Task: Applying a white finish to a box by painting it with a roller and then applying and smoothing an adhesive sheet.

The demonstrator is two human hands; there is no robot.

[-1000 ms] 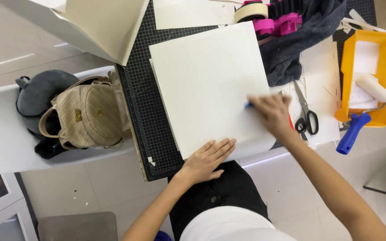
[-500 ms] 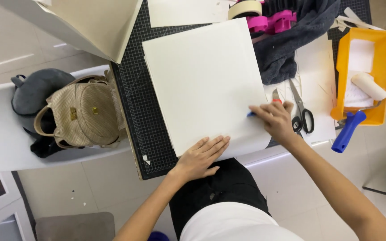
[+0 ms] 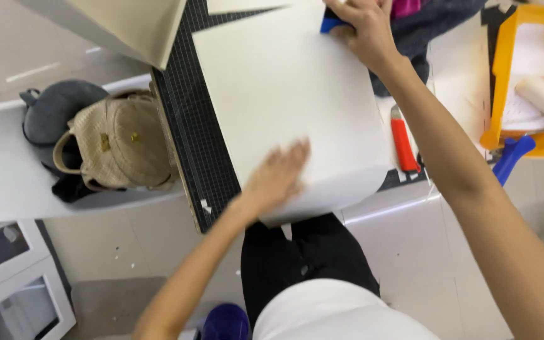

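Observation:
A large cream-white sheet (image 3: pixel 284 94) lies on a black cutting mat (image 3: pixel 187 132). My left hand (image 3: pixel 278 175) rests flat on the sheet's near edge, fingers apart and a little blurred. At the sheet's far right corner, my right hand (image 3: pixel 360 25) grips a small blue tool (image 3: pixel 330 24) pressed against the sheet. The near edge of the sheet hangs over the table edge above my lap.
A beige woven bag (image 3: pixel 118 141) and a dark grey hat (image 3: pixel 55 113) lie on a white surface at left. Right of the sheet are a red-handled tool (image 3: pixel 403 140), an orange paint tray (image 3: pixel 502 82) with a white roller (image 3: pixel 543 97), its blue handle (image 3: pixel 511 157), and dark cloth (image 3: pixel 429 25).
My right hand slid the blue tool from the sheet's right edge to its far corner. My left hand shifted right along the near edge. The camera view moved closer.

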